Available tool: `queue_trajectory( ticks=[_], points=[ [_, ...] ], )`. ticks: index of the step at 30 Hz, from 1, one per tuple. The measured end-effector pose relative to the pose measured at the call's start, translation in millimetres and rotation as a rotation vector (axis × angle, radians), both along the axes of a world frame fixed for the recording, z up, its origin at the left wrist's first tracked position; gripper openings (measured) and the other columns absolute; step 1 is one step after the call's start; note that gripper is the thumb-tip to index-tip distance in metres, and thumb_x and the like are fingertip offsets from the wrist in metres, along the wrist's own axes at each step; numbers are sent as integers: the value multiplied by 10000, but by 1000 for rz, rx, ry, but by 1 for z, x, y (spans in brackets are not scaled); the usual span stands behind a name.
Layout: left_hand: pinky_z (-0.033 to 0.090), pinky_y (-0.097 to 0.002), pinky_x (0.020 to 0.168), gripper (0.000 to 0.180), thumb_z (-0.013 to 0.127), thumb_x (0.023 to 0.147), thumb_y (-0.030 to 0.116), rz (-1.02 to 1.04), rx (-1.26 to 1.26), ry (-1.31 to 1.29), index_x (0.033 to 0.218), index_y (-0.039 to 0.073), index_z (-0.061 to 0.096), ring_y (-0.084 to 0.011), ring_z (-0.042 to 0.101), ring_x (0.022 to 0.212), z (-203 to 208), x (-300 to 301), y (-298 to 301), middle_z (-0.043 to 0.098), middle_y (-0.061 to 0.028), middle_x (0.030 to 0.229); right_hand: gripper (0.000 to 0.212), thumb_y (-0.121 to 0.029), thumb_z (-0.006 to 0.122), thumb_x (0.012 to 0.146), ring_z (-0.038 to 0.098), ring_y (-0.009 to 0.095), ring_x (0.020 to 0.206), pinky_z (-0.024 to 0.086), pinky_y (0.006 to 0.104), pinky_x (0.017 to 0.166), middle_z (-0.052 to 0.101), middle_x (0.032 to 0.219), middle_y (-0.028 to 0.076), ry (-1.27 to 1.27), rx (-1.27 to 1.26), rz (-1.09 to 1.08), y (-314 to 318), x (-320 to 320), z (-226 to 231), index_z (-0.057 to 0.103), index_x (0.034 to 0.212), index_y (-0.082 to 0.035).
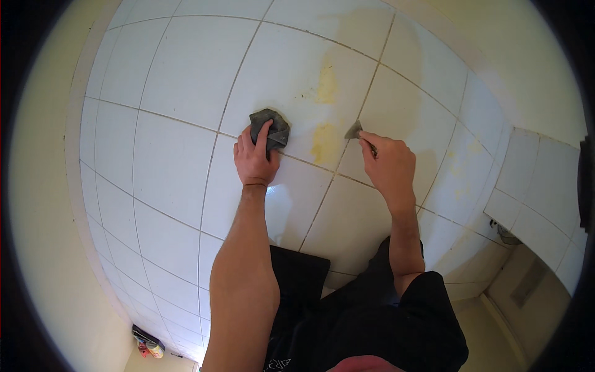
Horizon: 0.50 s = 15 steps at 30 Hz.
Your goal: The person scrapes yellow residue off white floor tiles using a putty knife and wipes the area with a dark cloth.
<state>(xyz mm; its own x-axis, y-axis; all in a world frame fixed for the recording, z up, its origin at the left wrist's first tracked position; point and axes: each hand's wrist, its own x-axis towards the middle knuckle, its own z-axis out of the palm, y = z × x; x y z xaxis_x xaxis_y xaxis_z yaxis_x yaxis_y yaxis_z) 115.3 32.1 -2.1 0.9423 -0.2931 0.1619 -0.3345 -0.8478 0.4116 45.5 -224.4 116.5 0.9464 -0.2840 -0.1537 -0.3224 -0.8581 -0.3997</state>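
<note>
My left hand [255, 162] grips a folded dark grey cloth [270, 116] that rests against the white tiles [170, 146]. To the right, my right hand [390, 162] is closed round the handle of a small scraper [354, 129]. The flat, pointed-looking blade lies close to a grout line; whether it touches the tile I cannot tell. Between the two hands is a yellow stain [324, 144], with a second yellow patch [326, 85] farther off and a few dark crumbs beside it.
Cream walls [46, 186] border the tiled surface on both sides. A tiled ledge [536, 180] juts in at the right, with a small dark metal fitting [505, 232] beneath it. Several small items, among them a yellow-and-white container [155, 351], sit at the lower left.
</note>
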Motion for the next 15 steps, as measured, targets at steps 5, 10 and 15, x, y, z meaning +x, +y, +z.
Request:
queue_trajectory(
  ticks=[5, 10, 15],
  points=[
    [439, -424, 953, 678, 660, 692, 100, -12, -6, 6, 1349, 254, 596, -307, 547, 1151, 0, 1, 0, 537, -114, 1275, 173, -266, 610, 967, 641, 336, 582, 482, 441, 520, 646, 636, 130, -54, 3, -64, 8, 2, 9, 692, 923, -121],
    [433, -426, 958, 685, 664, 693, 95, -5, 13, 23, 1356, 250, 590, -309, 544, 1159, 1, 0, -2, 535, -113, 1285, 224, -290, 581, 992, 623, 334, 531, 471, 430, 480, 622, 591, 127, -94, 19, -25, 8, 1, -9, 684, 881, -124],
    [428, -424, 962, 686, 665, 695, 88, -9, 14, 12, 1358, 246, 585, -306, 536, 1178, 0, 0, -3, 533, -107, 1302, 250, -294, 569, 1002, 614, 324, 497, 461, 424, 455, 593, 544, 122, -81, 1, -18, 12, 3, -15, 678, 859, -120]
  ],
)
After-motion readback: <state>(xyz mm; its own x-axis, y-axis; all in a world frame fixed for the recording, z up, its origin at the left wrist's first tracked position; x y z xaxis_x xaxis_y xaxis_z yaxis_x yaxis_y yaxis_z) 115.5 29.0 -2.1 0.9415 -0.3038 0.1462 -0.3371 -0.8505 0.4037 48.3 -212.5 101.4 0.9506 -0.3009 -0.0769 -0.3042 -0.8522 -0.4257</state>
